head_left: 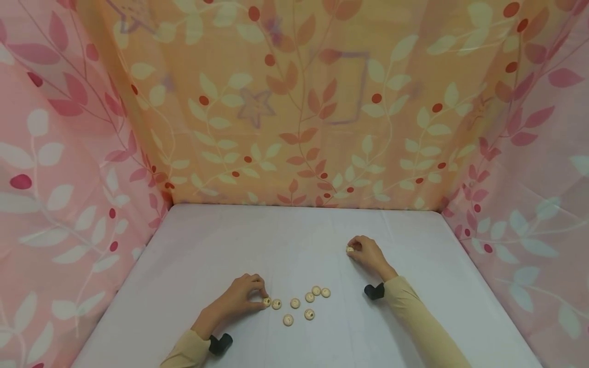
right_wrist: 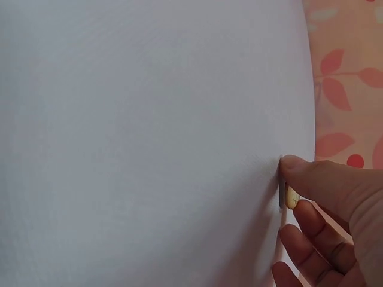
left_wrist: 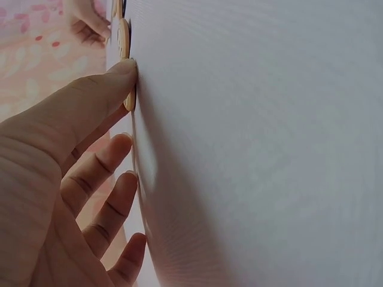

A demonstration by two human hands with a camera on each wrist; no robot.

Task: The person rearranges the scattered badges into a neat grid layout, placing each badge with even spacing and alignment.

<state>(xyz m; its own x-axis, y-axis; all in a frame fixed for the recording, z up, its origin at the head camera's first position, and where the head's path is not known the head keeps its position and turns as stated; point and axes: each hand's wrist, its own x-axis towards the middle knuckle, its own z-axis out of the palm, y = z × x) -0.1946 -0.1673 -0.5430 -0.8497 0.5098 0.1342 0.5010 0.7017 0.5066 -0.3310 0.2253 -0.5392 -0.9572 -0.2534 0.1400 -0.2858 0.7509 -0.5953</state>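
On the white table lie several small round wooden discs with dark marks printed on top. My left hand pinches one disc by its edges between thumb and fingers, down at the tabletop, at the left end of the group. Close to its right lies another disc. In the left wrist view the thumb covers part of the pinched disc. Farther back and to the right, my right hand pinches a single disc away from the others. The right wrist view shows that disc partly behind the thumb, close over the cloth.
A white cloth covers the table. Floral curtains stand along the back and both sides. Near my wrists are black camera mounts, one at the left sleeve and one at the right.
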